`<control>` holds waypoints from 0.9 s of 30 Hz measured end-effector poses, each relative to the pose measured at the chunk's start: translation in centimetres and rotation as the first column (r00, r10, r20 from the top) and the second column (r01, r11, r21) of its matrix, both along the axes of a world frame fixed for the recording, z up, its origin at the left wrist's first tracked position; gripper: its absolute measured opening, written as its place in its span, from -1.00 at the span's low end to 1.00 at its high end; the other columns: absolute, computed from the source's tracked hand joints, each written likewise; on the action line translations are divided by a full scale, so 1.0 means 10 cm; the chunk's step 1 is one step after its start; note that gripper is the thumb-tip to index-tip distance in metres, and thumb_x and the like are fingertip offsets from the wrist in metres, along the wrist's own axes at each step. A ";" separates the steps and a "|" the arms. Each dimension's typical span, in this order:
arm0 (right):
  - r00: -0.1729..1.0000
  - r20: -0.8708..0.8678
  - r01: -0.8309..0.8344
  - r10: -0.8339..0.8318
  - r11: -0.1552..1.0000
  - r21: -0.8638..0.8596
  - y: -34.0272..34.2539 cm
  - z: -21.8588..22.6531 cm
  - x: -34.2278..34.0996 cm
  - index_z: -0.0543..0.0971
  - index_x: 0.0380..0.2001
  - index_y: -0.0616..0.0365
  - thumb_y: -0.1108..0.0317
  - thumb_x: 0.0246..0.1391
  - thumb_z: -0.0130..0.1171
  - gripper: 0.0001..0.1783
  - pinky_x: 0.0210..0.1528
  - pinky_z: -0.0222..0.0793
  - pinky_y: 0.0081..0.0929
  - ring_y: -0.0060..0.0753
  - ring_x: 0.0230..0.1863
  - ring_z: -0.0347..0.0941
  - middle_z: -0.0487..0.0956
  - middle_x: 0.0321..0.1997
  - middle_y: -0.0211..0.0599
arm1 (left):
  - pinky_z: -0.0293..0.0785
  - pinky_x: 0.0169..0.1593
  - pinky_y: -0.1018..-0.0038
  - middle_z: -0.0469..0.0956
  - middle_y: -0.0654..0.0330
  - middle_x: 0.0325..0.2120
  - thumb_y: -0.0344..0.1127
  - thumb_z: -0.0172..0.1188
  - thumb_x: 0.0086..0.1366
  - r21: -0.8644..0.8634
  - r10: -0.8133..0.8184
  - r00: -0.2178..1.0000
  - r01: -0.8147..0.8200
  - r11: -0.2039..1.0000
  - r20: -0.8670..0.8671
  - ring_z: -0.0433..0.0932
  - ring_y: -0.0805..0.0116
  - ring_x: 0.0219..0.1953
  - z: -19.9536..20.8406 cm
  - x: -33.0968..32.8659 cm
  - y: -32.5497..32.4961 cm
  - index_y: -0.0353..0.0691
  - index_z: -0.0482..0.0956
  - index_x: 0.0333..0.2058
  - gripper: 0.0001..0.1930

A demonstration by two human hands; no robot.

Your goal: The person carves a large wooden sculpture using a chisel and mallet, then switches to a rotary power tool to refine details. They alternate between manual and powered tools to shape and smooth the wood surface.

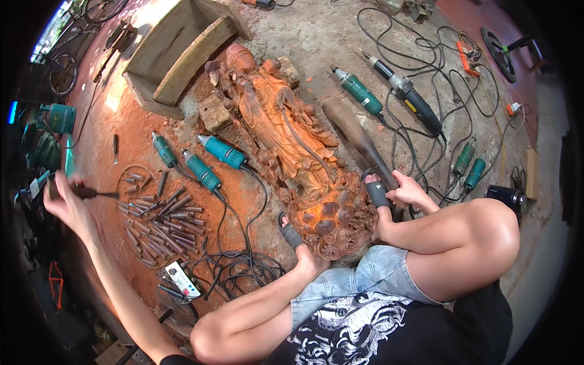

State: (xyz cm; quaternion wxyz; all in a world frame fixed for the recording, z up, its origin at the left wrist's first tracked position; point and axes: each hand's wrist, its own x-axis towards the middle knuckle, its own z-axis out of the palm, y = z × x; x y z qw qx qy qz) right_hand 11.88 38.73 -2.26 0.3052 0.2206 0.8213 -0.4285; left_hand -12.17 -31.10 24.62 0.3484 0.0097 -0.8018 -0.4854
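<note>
A carved reddish-brown wooden figure [286, 131] lies lengthwise before me, its near end between my feet. My left hand [66, 204] is out at the far left, slightly blurred, with its fingers closed round a dark chisel [100, 193]. Just beyond that hand's reach to the right, several chisels [164, 225] lie in a fanned pile on the floor. My right hand [410, 191] is beside my right foot, wrapped round the dark handle of a wooden mallet [359, 139]. The mallet's thick brown head points away, along the figure's right side.
Teal power grinders [224, 151] with black cords lie left of the figure. More rotary tools [413, 103] and tangled cables lie to the right. A white power strip [182, 280] sits near my left knee. Wooden blocks [214, 112] and a wooden trough [176, 58] stand beyond. Orange dust covers the floor.
</note>
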 end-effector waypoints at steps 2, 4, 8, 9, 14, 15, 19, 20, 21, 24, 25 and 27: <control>1.000 -0.023 0.017 -0.018 0.999 -0.049 0.02 0.10 -0.06 0.45 0.17 0.20 0.41 0.07 0.41 -0.40 -0.51 0.36 -0.51 -0.56 -0.61 0.42 0.55 -0.46 -0.41 | 0.35 -0.37 0.52 0.51 0.23 -0.42 -0.35 0.30 0.47 0.102 -0.190 0.962 0.213 0.972 -0.197 0.40 0.48 -0.47 0.25 -0.20 1.17 -0.18 0.30 -0.01 -0.68; 0.995 -0.025 0.095 -0.098 0.989 -0.111 0.10 0.25 0.00 0.44 0.17 0.20 0.42 0.05 0.43 -0.39 -0.53 0.34 -0.52 -0.58 -0.60 0.41 0.54 -0.45 -0.42 | 0.22 -0.38 0.53 0.44 0.26 -0.42 -0.31 0.15 0.56 0.399 -0.416 0.889 0.458 0.795 -0.191 0.25 0.53 -0.45 0.22 -0.05 2.47 -0.13 0.32 -0.31 -0.77; 0.968 -0.066 0.207 -0.242 0.919 -0.336 0.07 0.52 0.10 0.44 0.16 0.19 0.44 0.02 0.46 -0.37 -0.56 0.30 -0.56 -0.63 -0.59 0.40 0.51 -0.44 -0.45 | 0.18 -0.45 0.45 0.27 0.31 -0.59 -0.20 0.04 0.60 0.418 -0.491 0.773 0.632 0.653 -0.402 0.22 0.46 -0.54 -0.63 0.31 3.75 -0.12 0.29 -0.37 -0.70; 0.959 -0.081 0.229 -0.273 0.908 -0.351 0.11 0.55 0.20 0.44 0.16 0.19 0.44 0.01 0.47 -0.36 -0.57 0.29 -0.57 -0.64 -0.58 0.40 0.51 -0.43 -0.46 | 0.22 -0.47 0.48 0.32 0.28 -0.58 -0.25 0.09 0.57 0.474 -0.454 0.758 0.649 0.595 -0.467 0.27 0.45 -0.56 -0.88 0.37 3.92 -0.13 0.28 -0.35 -0.73; 0.927 -0.244 0.219 -0.286 0.938 -0.269 0.32 0.74 0.32 0.45 0.05 0.16 0.50 -0.08 0.57 -0.37 -0.30 0.41 -0.56 -0.61 -0.33 0.47 0.55 -0.31 -0.46 | 0.16 -0.45 0.47 0.28 0.31 -0.61 -0.28 0.11 0.56 0.575 -0.460 0.802 0.595 0.562 -0.381 0.24 0.46 -0.54 -1.59 0.56 4.02 -0.16 0.26 -0.45 -0.65; 0.918 -0.257 0.229 -0.302 0.933 -0.277 0.34 0.82 0.20 0.44 0.04 0.16 0.51 -0.09 0.58 -0.35 -0.25 0.44 -0.56 -0.60 -0.30 0.48 0.56 -0.28 -0.46 | 0.15 -0.46 0.47 0.28 0.31 -0.62 -0.29 0.11 0.57 0.574 -0.446 0.816 0.576 0.582 -0.367 0.24 0.46 -0.55 -1.64 0.55 4.06 -0.16 0.26 -0.46 -0.65; 0.873 -0.314 0.260 -0.373 0.902 -0.345 0.20 1.05 -0.27 0.42 0.12 0.18 0.54 -0.13 0.61 -0.25 -0.18 0.48 -0.53 -0.60 -0.22 0.50 0.59 -0.21 -0.40 | 0.11 -0.47 0.47 0.26 0.32 -0.63 -0.37 0.07 0.57 0.575 -0.425 0.851 0.523 0.630 -0.309 0.20 0.48 -0.56 -1.76 0.53 4.16 -0.17 0.28 -0.49 -0.65; 0.852 -0.361 0.250 -0.379 0.901 -0.355 0.17 1.08 -0.32 0.41 0.15 0.19 0.55 -0.14 0.62 -0.22 -0.18 0.48 -0.53 -0.60 -0.21 0.50 0.60 -0.19 -0.39 | 0.11 -0.47 0.47 0.26 0.33 -0.63 -0.38 0.08 0.57 0.571 -0.427 0.853 0.519 0.636 -0.300 0.20 0.49 -0.57 -1.78 0.52 4.18 -0.17 0.28 -0.49 -0.65; 0.862 -0.366 0.224 -0.351 0.911 -0.345 0.16 1.11 -0.35 0.41 0.16 0.20 0.55 -0.15 0.61 -0.21 -0.16 0.49 -0.51 -0.58 -0.19 0.51 0.61 -0.18 -0.37 | 0.10 -0.48 0.48 0.25 0.33 -0.63 -0.39 0.08 0.56 0.570 -0.427 0.856 0.513 0.642 -0.290 0.19 0.49 -0.57 -1.79 0.51 4.20 -0.17 0.28 -0.49 -0.65; 0.862 -0.464 0.097 -0.205 0.964 -0.246 0.16 1.25 -0.47 0.42 0.16 0.24 0.56 -0.18 0.59 -0.20 -0.13 0.50 -0.48 -0.51 -0.15 0.54 0.62 -0.15 -0.31 | 0.05 -0.49 0.50 0.24 0.34 -0.64 -0.43 0.08 0.55 0.596 -0.438 0.848 0.523 0.609 -0.297 0.17 0.52 -0.58 -1.77 0.49 4.21 -0.18 0.30 -0.50 -0.66; 0.834 -0.540 0.027 -0.110 0.987 -0.159 0.15 1.30 -0.53 0.43 0.14 0.24 0.56 -0.19 0.58 -0.22 -0.12 0.50 -0.47 -0.47 -0.15 0.56 0.62 -0.15 -0.28 | 0.04 -0.49 0.51 0.24 0.34 -0.64 -0.44 0.08 0.54 0.611 -0.446 0.846 0.523 0.594 -0.291 0.17 0.52 -0.58 -1.77 0.49 4.23 -0.18 0.30 -0.50 -0.66; 0.748 -0.662 -0.092 0.047 0.995 -0.033 0.11 1.35 -0.67 0.46 0.11 0.24 0.57 -0.22 0.55 -0.25 -0.10 0.51 -0.44 -0.36 -0.16 0.60 0.63 -0.13 -0.21 | 0.03 -0.49 0.52 0.24 0.34 -0.62 -0.49 0.07 0.52 0.584 -0.436 0.850 0.523 0.622 -0.296 0.17 0.53 -0.58 -1.77 0.51 4.19 -0.18 0.31 -0.49 -0.68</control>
